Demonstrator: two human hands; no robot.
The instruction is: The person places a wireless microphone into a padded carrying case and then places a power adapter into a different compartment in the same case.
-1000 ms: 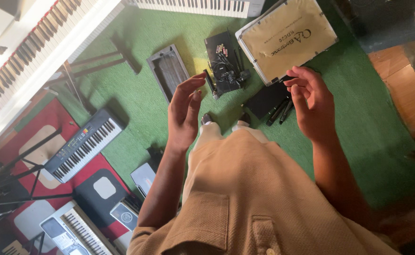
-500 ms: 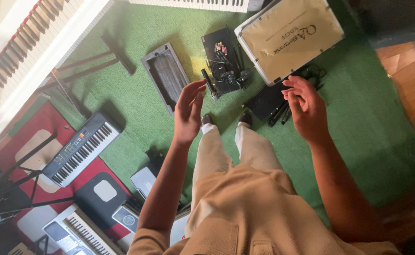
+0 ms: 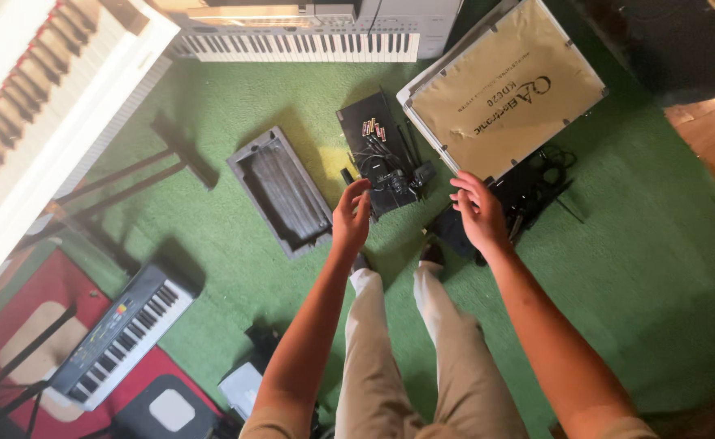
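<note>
- Left hand (image 3: pixel 351 218): held out in mid-air above the green carpet (image 3: pixel 650 268), fingers loosely curled and slightly spread, grasping nothing. It hovers just over the lower left edge of the black tray of cables (image 3: pixel 382 158).
- Right hand (image 3: pixel 479 213): also in mid-air, fingers bent and parted, empty. It hangs over the near corner of the tan flat case (image 3: pixel 508 85) and the dark pile of cables (image 3: pixel 536 191) below it.
- Black tray of cables: lies on the carpet at 12 o'clock from the left hand, between the two hands and slightly beyond them. It carries tangled black leads and a few small cylindrical pieces near its top; their kind cannot be told.
- Tan flat case: pale metal edging, lying tilted at 1 o'clock from the right hand, touching or overlapping the tray's right side.
- Grey moulded case half (image 3: pixel 282 191): open and hollow, at 9 o'clock from the left hand, near but apart from it.
- White keyboard (image 3: pixel 292 41): lies along the top edge, at 11 o'clock from the hands, well apart.
- Large white keyboard on stand (image 3: pixel 40 106): at 10 o'clock, upper left corner.
- Small grey keyboard (image 3: pixel 121 333): at 8 o'clock, partly on a red mat (image 3: pixel 16 293).
- The person's legs in tan trousers (image 3: pixel 390 341) stand at 6 o'clock, between the forearms.
</note>
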